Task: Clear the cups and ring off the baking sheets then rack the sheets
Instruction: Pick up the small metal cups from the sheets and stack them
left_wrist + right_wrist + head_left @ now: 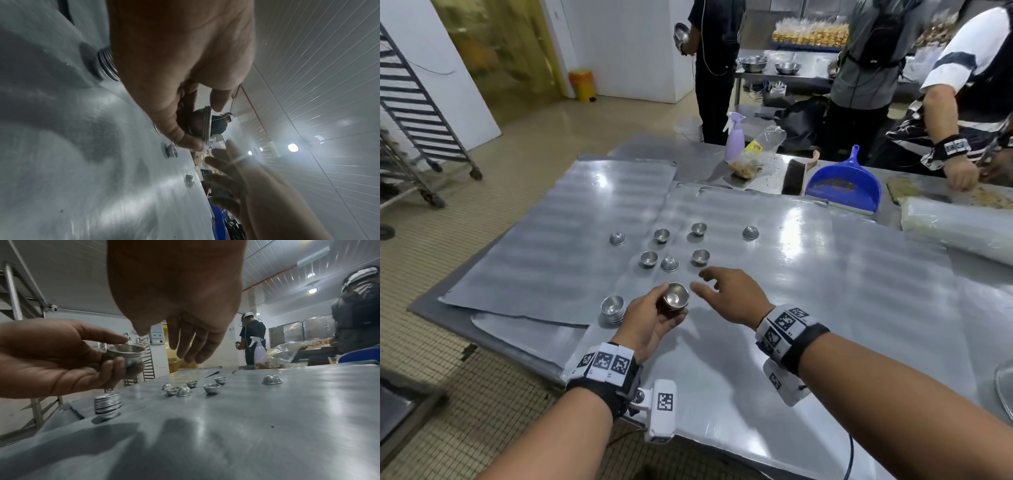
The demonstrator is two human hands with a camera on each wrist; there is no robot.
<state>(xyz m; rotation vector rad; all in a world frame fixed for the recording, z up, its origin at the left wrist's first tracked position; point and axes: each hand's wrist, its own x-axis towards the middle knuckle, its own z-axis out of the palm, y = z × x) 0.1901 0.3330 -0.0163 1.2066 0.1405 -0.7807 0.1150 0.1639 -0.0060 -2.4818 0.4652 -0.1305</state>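
My left hand [654,317] grips a short nested stack of small metal cups [676,298] [127,353] [202,125] between thumb and fingers, lifted above the baking sheets [571,246]. My right hand [726,291] hovers just right of that stack with fingers relaxed and empty [191,340]. A taller stack of cups [613,309] [107,404] stands on the sheet by my left hand. Several loose cups, some upright and some upside down, lie scattered beyond: one nearest my right fingers [701,257], an inverted one [669,263], another far right [750,232]. No ring is visible.
A blue dustpan [842,185], a brush, a lilac spray bottle [734,138] and a plastic bag of crumbs sit at the table's far side. A roll of plastic film [959,233] lies right. A wheeled tray rack [417,113] stands left. Other people work beyond the table.
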